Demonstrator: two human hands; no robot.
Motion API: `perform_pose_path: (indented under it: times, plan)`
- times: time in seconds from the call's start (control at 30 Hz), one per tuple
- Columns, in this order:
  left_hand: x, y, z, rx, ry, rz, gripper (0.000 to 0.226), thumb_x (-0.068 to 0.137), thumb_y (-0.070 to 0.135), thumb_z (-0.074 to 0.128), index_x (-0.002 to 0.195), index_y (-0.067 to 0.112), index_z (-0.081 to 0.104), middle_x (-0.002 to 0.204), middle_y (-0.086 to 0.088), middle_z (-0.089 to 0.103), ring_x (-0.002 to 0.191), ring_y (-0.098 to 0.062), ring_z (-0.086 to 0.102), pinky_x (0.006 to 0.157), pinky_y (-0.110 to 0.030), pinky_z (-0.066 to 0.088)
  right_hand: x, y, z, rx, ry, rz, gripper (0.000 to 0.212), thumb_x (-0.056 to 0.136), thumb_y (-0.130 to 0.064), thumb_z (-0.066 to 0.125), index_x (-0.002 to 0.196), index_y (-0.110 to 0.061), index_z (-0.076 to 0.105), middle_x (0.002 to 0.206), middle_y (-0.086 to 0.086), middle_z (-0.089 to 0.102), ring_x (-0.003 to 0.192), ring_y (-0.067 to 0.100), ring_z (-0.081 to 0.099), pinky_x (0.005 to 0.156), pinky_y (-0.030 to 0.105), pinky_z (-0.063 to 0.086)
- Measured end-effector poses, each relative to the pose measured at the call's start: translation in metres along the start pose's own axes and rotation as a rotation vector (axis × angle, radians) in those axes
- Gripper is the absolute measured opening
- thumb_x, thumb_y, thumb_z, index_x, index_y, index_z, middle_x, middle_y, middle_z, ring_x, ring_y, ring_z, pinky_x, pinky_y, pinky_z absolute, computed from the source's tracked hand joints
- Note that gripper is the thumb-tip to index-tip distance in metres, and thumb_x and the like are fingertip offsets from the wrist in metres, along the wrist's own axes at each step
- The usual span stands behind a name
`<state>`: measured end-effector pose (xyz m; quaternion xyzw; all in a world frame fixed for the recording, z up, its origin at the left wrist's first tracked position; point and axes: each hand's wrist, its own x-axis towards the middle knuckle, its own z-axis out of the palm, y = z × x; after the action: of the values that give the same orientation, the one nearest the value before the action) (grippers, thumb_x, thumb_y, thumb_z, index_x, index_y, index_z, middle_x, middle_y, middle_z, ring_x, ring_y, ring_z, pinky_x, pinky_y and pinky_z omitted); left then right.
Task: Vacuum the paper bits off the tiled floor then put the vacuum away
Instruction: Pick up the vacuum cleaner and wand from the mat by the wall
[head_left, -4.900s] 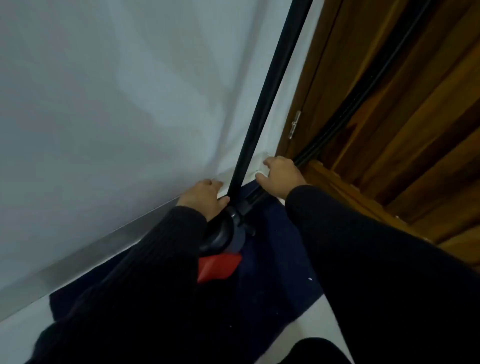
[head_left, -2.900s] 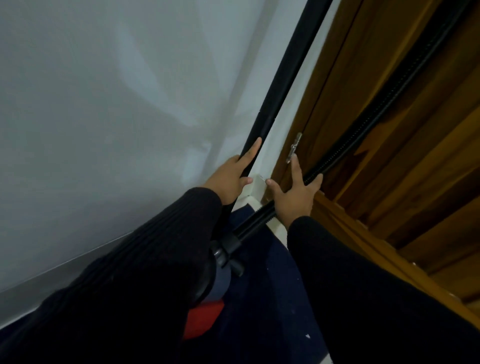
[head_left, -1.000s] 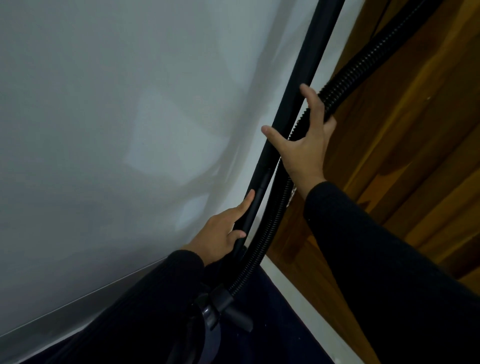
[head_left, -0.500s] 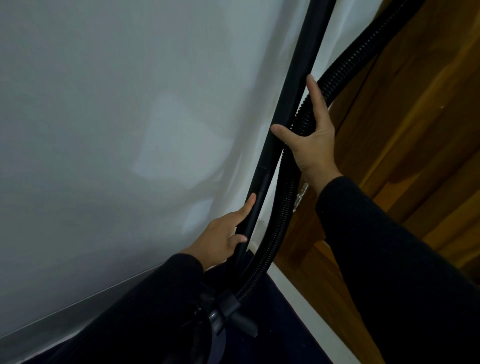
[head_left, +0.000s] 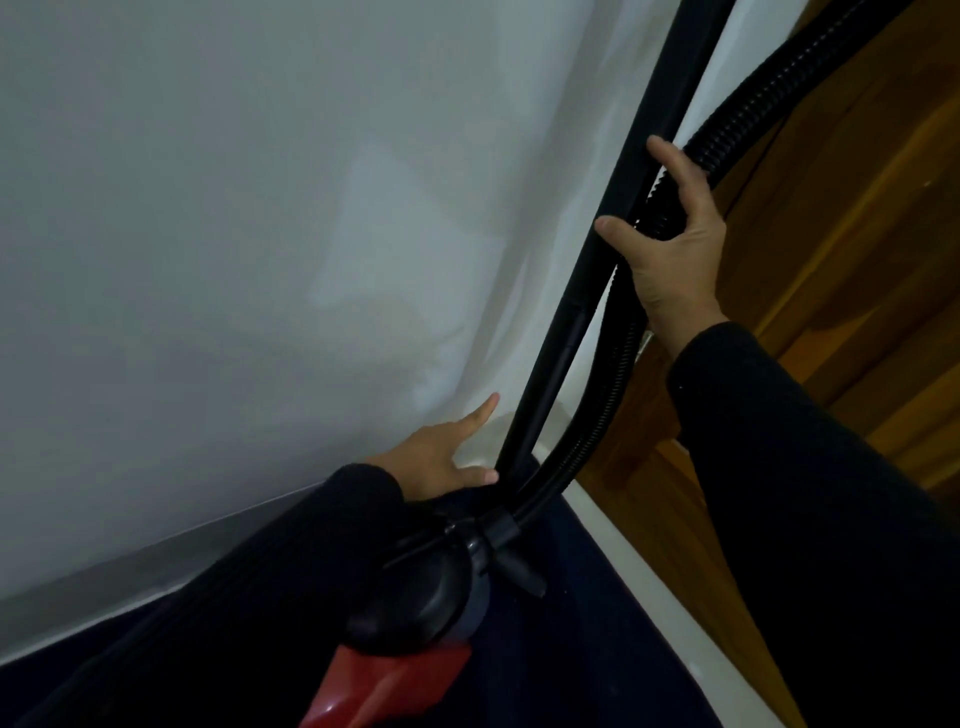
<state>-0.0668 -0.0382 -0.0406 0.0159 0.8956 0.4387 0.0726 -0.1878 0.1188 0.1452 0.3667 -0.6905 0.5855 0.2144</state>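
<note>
The red and black vacuum body (head_left: 415, 629) sits low in the corner on a dark navy mat (head_left: 582, 649). Its rigid black wand (head_left: 618, 218) leans up along the white wall. The ribbed black hose (head_left: 602, 405) runs up beside the wand toward the top right. My right hand (head_left: 670, 244) grips the hose, thumb against the wand. My left hand (head_left: 441, 457) is off the wand, fingers straight, thumb near the wand's foot.
A white wall (head_left: 234, 234) with a grey skirting (head_left: 130, 566) fills the left. A brown wooden door (head_left: 841, 218) stands on the right behind a pale floor strip (head_left: 649, 577). The corner is tight.
My left hand has let go of the wand and dropped lower with fingers straight. My right hand still holds the hose against the wand. The view has tilted down, showing the vacuum body.
</note>
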Motion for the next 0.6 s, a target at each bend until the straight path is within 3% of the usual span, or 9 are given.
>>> perform_pose_path:
  times: [0.1,0.17,0.27,0.33,0.47,0.6]
  plan:
    - [-0.041,-0.03,-0.003,0.062,-0.157,-0.169,0.099,0.073,0.062,0.066,0.146,0.046,0.001,0.156,0.013,0.015,0.145,-0.013,0.014,0.114,-0.026,0.013,-0.014,-0.019,0.008,-0.021,-0.038,-0.03,0.063,0.077,0.003,0.071,0.135,-0.014,0.05,0.129,-0.01,0.049,0.125,0.003,0.048,0.106,0.034,0.045]
    - [-0.064,-0.042,-0.004,0.037,-0.222,-0.234,0.116,0.051,0.074,0.067,0.147,0.045,0.009,0.147,0.018,0.023,0.14,-0.007,0.019,0.111,-0.024,0.015,-0.025,-0.03,0.017,-0.026,-0.078,-0.047,0.064,0.078,0.002,0.071,0.136,-0.015,0.049,0.129,-0.012,0.049,0.123,-0.002,0.048,0.107,0.033,0.044]
    - [-0.088,-0.058,-0.003,0.06,-0.284,-0.234,0.127,0.033,0.08,0.072,0.145,0.044,0.023,0.145,0.021,0.035,0.132,-0.004,0.035,0.114,-0.027,0.025,-0.038,-0.043,0.029,-0.043,-0.12,-0.073,0.065,0.077,-0.001,0.072,0.137,-0.016,0.051,0.135,-0.007,0.052,0.132,0.012,0.046,0.112,0.044,0.037]
    - [-0.099,-0.069,-0.002,0.076,-0.264,-0.267,0.131,0.029,0.084,0.071,0.145,0.044,0.026,0.144,0.015,0.044,0.129,-0.007,0.043,0.113,-0.033,0.031,-0.048,-0.052,0.036,-0.038,-0.151,-0.08,0.064,0.078,0.001,0.072,0.136,-0.018,0.052,0.134,-0.007,0.053,0.131,0.013,0.047,0.112,0.043,0.037]
    - [-0.115,-0.066,-0.001,0.129,-0.167,-0.282,0.13,0.032,0.089,0.061,0.146,0.037,0.025,0.145,0.01,0.043,0.13,-0.011,0.042,0.111,-0.029,0.03,-0.069,-0.068,0.055,-0.029,-0.243,-0.098,0.063,0.078,0.005,0.072,0.132,-0.023,0.054,0.127,-0.017,0.055,0.124,0.006,0.052,0.109,0.028,0.042]
    - [-0.12,-0.069,0.004,0.134,-0.111,-0.318,0.109,0.058,0.074,0.067,0.149,0.033,0.022,0.152,0.006,0.035,0.137,-0.017,0.036,0.114,-0.034,0.027,-0.083,-0.074,0.074,-0.105,-0.315,-0.124,0.064,0.078,-0.002,0.073,0.129,-0.038,0.055,0.119,-0.001,0.063,0.111,0.012,0.059,0.099,0.023,0.047]
